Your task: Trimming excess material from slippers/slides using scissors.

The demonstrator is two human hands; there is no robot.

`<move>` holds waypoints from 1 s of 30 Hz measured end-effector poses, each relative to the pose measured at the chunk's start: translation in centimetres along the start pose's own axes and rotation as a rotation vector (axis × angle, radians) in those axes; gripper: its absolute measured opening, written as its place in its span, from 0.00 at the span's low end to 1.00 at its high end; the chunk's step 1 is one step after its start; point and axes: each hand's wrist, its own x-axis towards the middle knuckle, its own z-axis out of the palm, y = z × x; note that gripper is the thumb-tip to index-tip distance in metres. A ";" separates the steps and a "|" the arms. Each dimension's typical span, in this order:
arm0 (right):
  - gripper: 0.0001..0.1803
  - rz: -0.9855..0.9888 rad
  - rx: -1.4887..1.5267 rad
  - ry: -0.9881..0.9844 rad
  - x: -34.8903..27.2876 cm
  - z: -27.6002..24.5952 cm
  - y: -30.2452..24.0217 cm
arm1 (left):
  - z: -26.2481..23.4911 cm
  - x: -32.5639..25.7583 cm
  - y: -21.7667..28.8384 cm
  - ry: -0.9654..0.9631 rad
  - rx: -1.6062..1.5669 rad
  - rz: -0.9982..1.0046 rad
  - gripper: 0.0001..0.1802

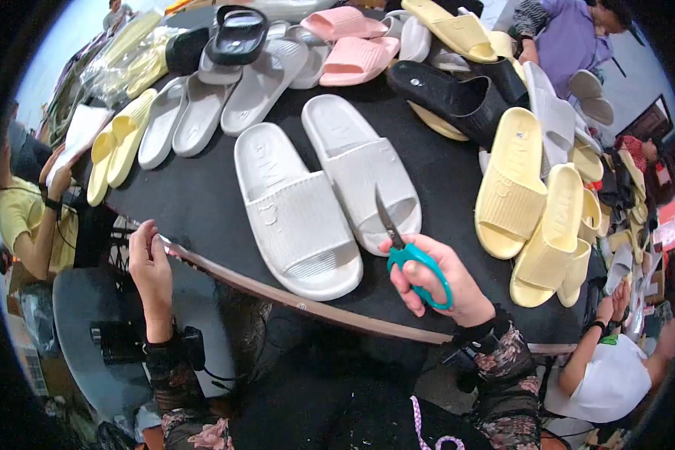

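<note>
Black round table [202, 202] with wooden rim, pale daylit floor beyond.

Teal-handled scissors [412, 259], white slippers [300, 214]

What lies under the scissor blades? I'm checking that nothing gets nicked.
Under the scissors in the right hand lies a pale grey slide, beside its mate. The black table beneath the slides is covered there.
</note>
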 end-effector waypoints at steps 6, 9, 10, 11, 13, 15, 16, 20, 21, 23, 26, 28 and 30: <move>0.18 -0.027 0.002 -0.006 -0.5 -0.1 -0.1 | 3.2 3.2 10.0 -0.278 -0.118 0.375 0.10; 0.18 -0.021 -0.002 0.009 -0.7 0.0 -0.1 | 5.1 4.0 12.9 -0.522 -0.129 0.420 0.14; 0.19 -0.021 -0.014 0.016 -0.6 0.1 -0.2 | 5.7 4.4 13.9 -0.634 -0.132 0.393 0.15; 0.19 -0.044 -0.002 0.001 -0.6 0.0 -0.1 | 6.3 4.8 14.6 -0.786 -0.124 0.335 0.19; 0.20 -0.045 -0.010 -0.002 -0.8 -0.1 -0.5 | 7.4 5.3 16.1 -0.877 -0.186 0.312 0.21; 0.21 -0.044 -0.012 -0.018 -1.2 -0.2 -0.9 | 8.1 6.1 17.1 -1.037 -0.198 0.295 0.26; 0.21 -0.055 -0.014 -0.008 -1.2 -0.5 -0.9 | 9.2 6.3 17.1 -1.039 -0.203 0.310 0.26; 0.21 -0.076 0.000 0.025 -0.7 -0.7 -1.1 | 11.4 7.6 15.7 -1.074 -0.209 0.514 0.30; 0.21 -0.092 0.003 0.059 -0.6 -0.7 -1.1 | 11.7 7.9 15.5 -1.195 -0.312 0.302 0.29; 0.20 -0.163 0.030 0.146 -1.0 -1.2 -1.1 | 11.9 7.8 17.2 -1.321 -0.426 0.102 0.29; 0.20 -0.286 0.007 0.282 -1.0 -1.9 -1.2 | 11.5 6.9 19.2 -1.228 -0.290 -0.003 0.26; 0.20 -0.334 0.071 0.326 -1.1 -1.8 -1.4 | 12.7 6.3 18.6 -1.033 -0.645 -0.009 0.24; 0.21 -0.357 0.027 0.366 -0.9 -1.9 -1.3 | 13.0 5.9 19.2 -1.022 -0.723 -0.047 0.24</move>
